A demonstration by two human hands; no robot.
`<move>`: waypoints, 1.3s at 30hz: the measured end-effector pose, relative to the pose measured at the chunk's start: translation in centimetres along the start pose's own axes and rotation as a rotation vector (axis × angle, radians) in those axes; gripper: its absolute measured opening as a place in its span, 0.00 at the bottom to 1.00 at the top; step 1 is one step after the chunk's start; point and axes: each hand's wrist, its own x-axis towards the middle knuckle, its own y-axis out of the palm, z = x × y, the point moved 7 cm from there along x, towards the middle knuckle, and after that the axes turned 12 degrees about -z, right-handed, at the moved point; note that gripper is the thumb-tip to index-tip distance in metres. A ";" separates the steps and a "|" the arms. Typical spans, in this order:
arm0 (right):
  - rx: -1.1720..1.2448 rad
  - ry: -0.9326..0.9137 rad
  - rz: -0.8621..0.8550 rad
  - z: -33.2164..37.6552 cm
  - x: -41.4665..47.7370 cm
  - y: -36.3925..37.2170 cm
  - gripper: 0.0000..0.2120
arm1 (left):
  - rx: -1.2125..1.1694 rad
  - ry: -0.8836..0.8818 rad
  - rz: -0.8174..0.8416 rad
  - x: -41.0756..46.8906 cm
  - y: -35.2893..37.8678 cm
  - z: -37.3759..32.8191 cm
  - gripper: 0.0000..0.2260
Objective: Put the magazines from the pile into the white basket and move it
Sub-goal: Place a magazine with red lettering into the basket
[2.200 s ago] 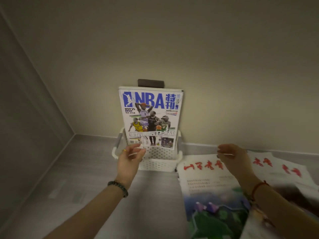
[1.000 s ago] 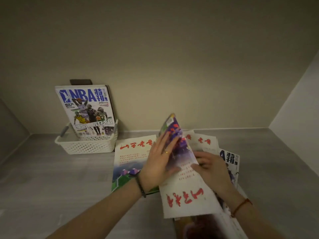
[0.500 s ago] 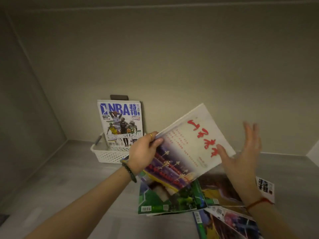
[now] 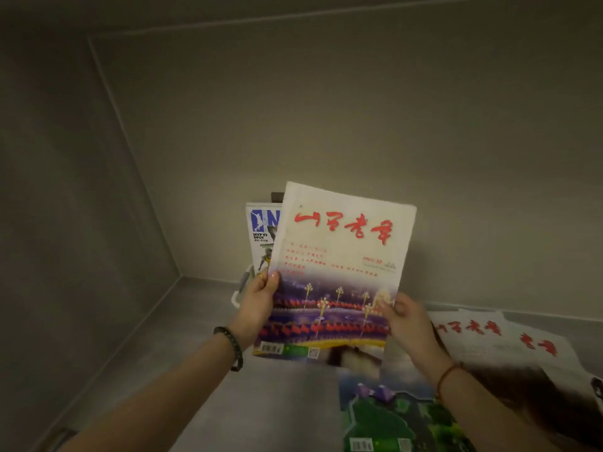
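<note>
Beige wall point(image 4: 359, 109) fills the upper frame, grey surface point(image 4: 277, 402) the bottom. At centre, the red-title magazine point(image 4: 339, 256) is held upright in the air, cover facing the camera. The pile point(image 4: 489, 340) lies flat at lower right, covers fanned out and overlapping. The NBA magazine point(image 4: 261, 230) stands left of centre, mostly hidden behind the held one. The left hand point(image 4: 257, 305) grips the held magazine's left edge with its thumb on the cover; the right hand point(image 4: 408, 324) grips its lower right edge. Only a sliver of the white basket point(image 4: 235, 296) shows, beside the left hand. There is a bead bracelet point(image 4: 233, 347) on the left wrist and a ring point(image 4: 261, 275) on a left finger.
</note>
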 end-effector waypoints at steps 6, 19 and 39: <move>-0.049 -0.206 -0.244 6.8 6.2 5.6 0.08 | 0.148 0.188 -0.137 9.4 -5.0 -3.2 0.08; -0.185 -0.057 -0.337 -0.7 14.0 13.8 0.11 | 0.181 0.075 -0.178 22.4 -4.7 6.8 0.10; -0.149 0.080 -0.198 -4.7 12.3 9.2 0.16 | 0.154 0.116 -0.271 17.8 -5.1 8.8 0.06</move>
